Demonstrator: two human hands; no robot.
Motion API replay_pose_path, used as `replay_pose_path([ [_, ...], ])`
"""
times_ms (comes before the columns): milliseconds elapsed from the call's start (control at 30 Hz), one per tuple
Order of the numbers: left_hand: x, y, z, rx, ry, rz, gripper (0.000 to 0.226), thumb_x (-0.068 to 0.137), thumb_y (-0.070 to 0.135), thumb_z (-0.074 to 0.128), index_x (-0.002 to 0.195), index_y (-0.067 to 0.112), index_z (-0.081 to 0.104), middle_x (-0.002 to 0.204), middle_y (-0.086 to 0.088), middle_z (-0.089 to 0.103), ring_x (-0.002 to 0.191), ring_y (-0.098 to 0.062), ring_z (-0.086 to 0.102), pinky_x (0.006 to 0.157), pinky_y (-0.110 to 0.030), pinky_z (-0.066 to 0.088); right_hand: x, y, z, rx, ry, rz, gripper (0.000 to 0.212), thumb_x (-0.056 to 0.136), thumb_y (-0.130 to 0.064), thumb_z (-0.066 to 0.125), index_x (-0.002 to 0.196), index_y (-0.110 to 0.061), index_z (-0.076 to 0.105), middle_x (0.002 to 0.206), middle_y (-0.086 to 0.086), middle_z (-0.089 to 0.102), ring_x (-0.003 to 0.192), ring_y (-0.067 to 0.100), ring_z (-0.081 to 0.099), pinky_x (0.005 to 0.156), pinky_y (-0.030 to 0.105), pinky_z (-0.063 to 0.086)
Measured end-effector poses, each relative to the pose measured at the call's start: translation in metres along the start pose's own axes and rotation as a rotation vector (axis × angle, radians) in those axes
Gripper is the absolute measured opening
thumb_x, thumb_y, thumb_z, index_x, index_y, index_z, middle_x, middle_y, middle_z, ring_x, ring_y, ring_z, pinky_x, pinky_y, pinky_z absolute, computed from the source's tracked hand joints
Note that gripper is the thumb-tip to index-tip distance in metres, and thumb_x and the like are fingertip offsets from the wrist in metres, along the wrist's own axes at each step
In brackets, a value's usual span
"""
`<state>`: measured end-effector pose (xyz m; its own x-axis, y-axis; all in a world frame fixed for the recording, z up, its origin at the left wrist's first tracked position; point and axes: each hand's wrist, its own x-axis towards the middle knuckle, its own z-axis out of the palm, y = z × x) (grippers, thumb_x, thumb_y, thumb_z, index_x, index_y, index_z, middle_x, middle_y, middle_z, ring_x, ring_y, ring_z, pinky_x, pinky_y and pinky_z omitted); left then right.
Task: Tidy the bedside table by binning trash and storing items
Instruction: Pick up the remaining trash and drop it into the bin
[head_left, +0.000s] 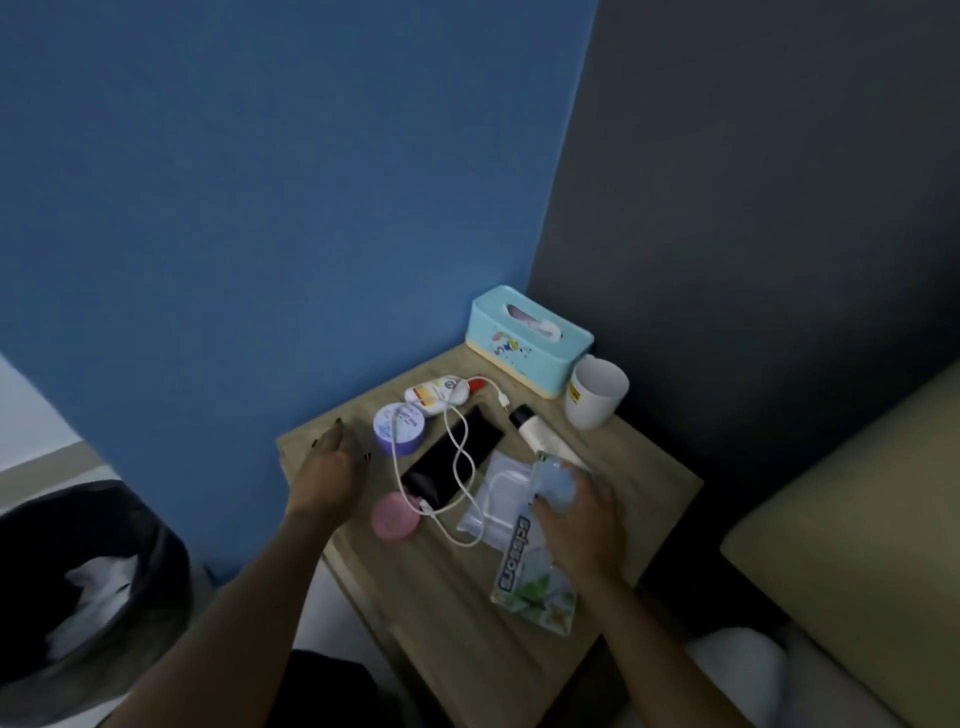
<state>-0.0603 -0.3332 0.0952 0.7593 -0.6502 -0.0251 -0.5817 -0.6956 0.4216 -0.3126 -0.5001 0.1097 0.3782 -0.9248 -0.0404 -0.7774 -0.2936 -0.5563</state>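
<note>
The wooden bedside table (447, 613) carries a black phone (457, 457) with a white cable (457, 447) looped over it. Around the phone lie a purple tin (399, 427), a pink round case (392, 519) and a white and orange tube (434, 392). A black-capped white bottle (535, 428) lies to the right. My right hand (576, 514) grips a crumpled pale blue wrapper (557, 480) on top of a flat scissors package (530, 577). A clear bag (493, 499) lies beside it. My left hand (332, 467) hovers with spread fingers left of the tin, holding nothing.
A teal tissue box (527, 340) and a white mug (595, 392) stand at the table's back corner. A dark bin (88, 587) with white trash inside sits on the floor at the left. The bed (852, 519) borders the table on the right.
</note>
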Motion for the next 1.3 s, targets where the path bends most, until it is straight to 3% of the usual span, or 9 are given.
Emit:
replay_pose_path([
  [233,0.002,-0.010,0.029,0.102,-0.131,0.006,0.081,0.096,0.047,0.043,0.151,-0.003,0.009,0.160,-0.021,0.005,0.149,-0.033,0.005,0.121,-0.042,0.009,-0.005,0.002,0.016,-0.122,-0.042,0.077,0.099,0.073,-0.077,0.052,0.149,-0.021,0.023,0.154,0.013,0.028,0.134,0.035,0.035,0.105,0.048,0.037],
  [433,0.003,-0.014,0.033,0.086,-0.142,-0.001,0.080,0.097,0.047,0.041,0.151,-0.002,0.008,0.161,-0.019,0.004,0.150,-0.032,0.002,0.121,-0.042,0.007,-0.006,-0.005,0.019,-0.130,-0.012,0.070,0.090,0.079,-0.060,0.058,0.150,-0.015,0.025,0.155,0.019,0.025,0.136,0.039,0.031,0.105,0.050,0.036],
  [667,0.003,-0.016,0.033,0.081,-0.155,0.000,0.083,0.096,0.050,0.041,0.152,0.000,0.005,0.161,-0.018,0.001,0.150,-0.030,0.000,0.121,-0.041,0.006,-0.001,-0.013,0.017,-0.301,-0.040,-0.006,0.093,0.078,-0.054,0.058,0.150,-0.005,0.023,0.154,0.024,0.024,0.122,0.042,0.045,0.088,0.041,0.048],
  [900,-0.010,-0.019,0.008,-0.014,-0.153,0.017,0.073,0.097,0.043,0.044,0.149,-0.002,0.019,0.159,-0.022,0.015,0.148,-0.032,0.016,0.120,-0.037,0.014,0.001,-0.031,-0.004,-0.305,0.055,-0.108,0.086,0.077,-0.048,0.059,0.145,-0.003,0.031,0.139,0.024,0.045,0.112,0.041,0.054,0.078,0.040,0.052],
  [1033,-0.031,-0.048,-0.040,-0.038,-0.015,0.003,0.042,0.098,0.036,0.044,0.127,0.007,0.054,0.129,-0.016,0.058,0.117,-0.037,0.055,0.093,-0.044,0.048,-0.012,-0.087,-0.011,-0.255,0.098,-0.304,0.071,0.078,-0.048,0.058,0.134,-0.006,0.044,0.125,0.020,0.057,0.101,0.036,0.060,0.070,0.035,0.049],
  [1133,-0.052,-0.076,-0.082,-0.017,0.103,-0.039,0.034,0.098,0.033,0.045,0.120,0.013,0.061,0.120,-0.012,0.064,0.108,-0.035,0.061,0.086,-0.043,0.051,-0.034,-0.139,0.001,-0.154,0.070,-0.420,0.060,0.076,-0.046,0.061,0.123,-0.009,0.053,0.113,0.018,0.063,0.095,0.036,0.062,0.068,0.035,0.048],
  [1300,-0.115,-0.141,-0.147,0.117,0.245,-0.194,0.025,0.094,0.021,0.046,0.108,0.009,0.063,0.107,-0.016,0.067,0.097,-0.038,0.063,0.077,-0.043,0.051,-0.095,-0.212,0.055,-0.093,-0.125,-0.666,0.056,0.077,-0.048,0.053,0.122,-0.015,0.050,0.115,0.010,0.061,0.095,0.034,0.062,0.069,0.036,0.050],
])
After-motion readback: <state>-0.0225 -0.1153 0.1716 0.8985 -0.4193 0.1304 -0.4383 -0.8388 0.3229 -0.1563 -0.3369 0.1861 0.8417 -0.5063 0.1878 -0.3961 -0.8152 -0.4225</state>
